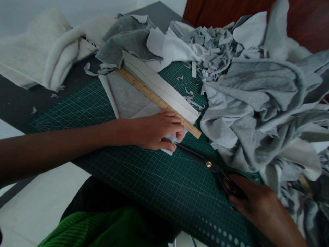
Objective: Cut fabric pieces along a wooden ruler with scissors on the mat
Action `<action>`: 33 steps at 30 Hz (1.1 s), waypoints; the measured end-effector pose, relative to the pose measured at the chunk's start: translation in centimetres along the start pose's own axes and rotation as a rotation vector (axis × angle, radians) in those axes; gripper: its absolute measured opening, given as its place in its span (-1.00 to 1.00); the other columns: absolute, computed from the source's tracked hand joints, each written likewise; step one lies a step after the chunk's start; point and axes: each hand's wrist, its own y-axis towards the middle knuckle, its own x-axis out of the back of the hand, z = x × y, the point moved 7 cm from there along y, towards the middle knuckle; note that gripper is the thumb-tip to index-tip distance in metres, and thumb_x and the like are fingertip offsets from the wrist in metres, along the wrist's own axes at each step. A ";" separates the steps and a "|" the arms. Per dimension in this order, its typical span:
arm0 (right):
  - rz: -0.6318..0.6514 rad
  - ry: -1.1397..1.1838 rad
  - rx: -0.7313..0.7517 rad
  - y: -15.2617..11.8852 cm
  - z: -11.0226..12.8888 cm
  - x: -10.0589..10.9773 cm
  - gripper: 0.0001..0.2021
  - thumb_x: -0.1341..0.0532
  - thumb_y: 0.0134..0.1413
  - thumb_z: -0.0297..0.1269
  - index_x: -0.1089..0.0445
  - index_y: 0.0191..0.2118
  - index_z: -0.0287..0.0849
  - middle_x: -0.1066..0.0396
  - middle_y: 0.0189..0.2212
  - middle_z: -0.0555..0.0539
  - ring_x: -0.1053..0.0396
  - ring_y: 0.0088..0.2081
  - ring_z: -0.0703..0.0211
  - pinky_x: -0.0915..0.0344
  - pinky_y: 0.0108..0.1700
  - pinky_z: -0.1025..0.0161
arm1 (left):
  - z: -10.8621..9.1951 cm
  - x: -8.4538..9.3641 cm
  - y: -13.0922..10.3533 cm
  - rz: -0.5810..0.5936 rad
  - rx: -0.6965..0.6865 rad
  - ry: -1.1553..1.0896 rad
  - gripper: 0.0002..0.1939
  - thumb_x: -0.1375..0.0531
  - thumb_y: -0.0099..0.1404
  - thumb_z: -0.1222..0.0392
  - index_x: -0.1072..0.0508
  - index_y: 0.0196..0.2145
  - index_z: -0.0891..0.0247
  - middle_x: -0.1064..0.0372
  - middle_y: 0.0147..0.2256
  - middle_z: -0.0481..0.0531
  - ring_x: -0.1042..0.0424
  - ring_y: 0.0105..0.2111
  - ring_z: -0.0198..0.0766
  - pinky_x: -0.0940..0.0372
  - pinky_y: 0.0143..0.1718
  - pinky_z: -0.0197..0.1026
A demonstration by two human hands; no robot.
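Observation:
Black scissors (195, 156) with a brass pivot are held by their handles in my right hand (253, 199), at the lower right. Their blades look closed, and the tip touches the near corner of a folded grey cloth (131, 94). My left hand (164, 130) lies over that cloth's near end, fingers curled, with thumb and fingertips on the fabric close to the scissor tip. Beside its fingers a wooden ruler (154, 97) runs diagonally over the cloth. A pale strip (164, 89) with a dark line along it lies next to the ruler.
A green cutting mat (154, 181) covers much of the dark table. Heaped grey fabric (252, 103) fills the right side, with shredded scraps (210, 48) behind. Dark grey cloth (125, 41) lies at the back, cream batting (33, 51) at the back left. Small clippings (190, 96) lie near the strip.

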 end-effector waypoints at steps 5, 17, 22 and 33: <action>0.029 0.016 0.069 0.2 -0.5 -0.1 -0.67 -0.17 0.23 -0.46 -0.60 -0.01 -0.08 -0.73 -0.29 -0.08 -0.67 -0.46 0.06 -0.54 -0.44 0.27 | 0.1 0.0 0.0 -0.007 0.007 -0.002 -0.77 -0.46 0.35 0.22 -0.52 -0.10 0.19 -0.56 -0.05 0.10 -0.41 0.11 0.00 -0.16 0.22 -0.06; 0.035 0.034 0.033 0.3 -0.6 -0.1 -0.66 -0.17 0.20 -0.47 -0.60 -0.02 -0.08 -0.72 -0.30 -0.08 -0.67 -0.44 0.05 -0.53 -0.42 0.24 | -0.1 0.1 0.1 0.014 0.021 0.026 -0.78 -0.45 0.37 0.21 -0.54 -0.09 0.21 -0.56 -0.06 0.11 -0.41 0.08 0.00 -0.18 0.19 -0.05; 0.023 0.052 -0.044 0.2 -0.6 0.0 -0.66 -0.15 0.19 -0.46 -0.60 -0.03 -0.10 -0.69 -0.35 -0.07 -0.63 -0.49 0.07 -0.51 -0.42 0.22 | 0.0 0.0 0.1 0.009 0.015 0.022 -0.79 -0.44 0.37 0.20 -0.54 -0.10 0.20 -0.56 -0.08 0.10 -0.41 0.06 -0.01 -0.17 0.18 -0.07; 0.070 0.060 0.122 0.9 -0.6 0.0 -0.69 -0.15 0.19 -0.47 -0.57 -0.07 -0.06 -0.70 -0.37 -0.01 -0.66 -0.49 0.12 -0.48 -0.49 0.33 | -0.1 0.1 0.1 0.016 0.025 0.030 -0.77 -0.48 0.35 0.20 -0.54 -0.12 0.20 -0.54 -0.08 0.09 -0.40 0.06 -0.01 -0.17 0.16 -0.09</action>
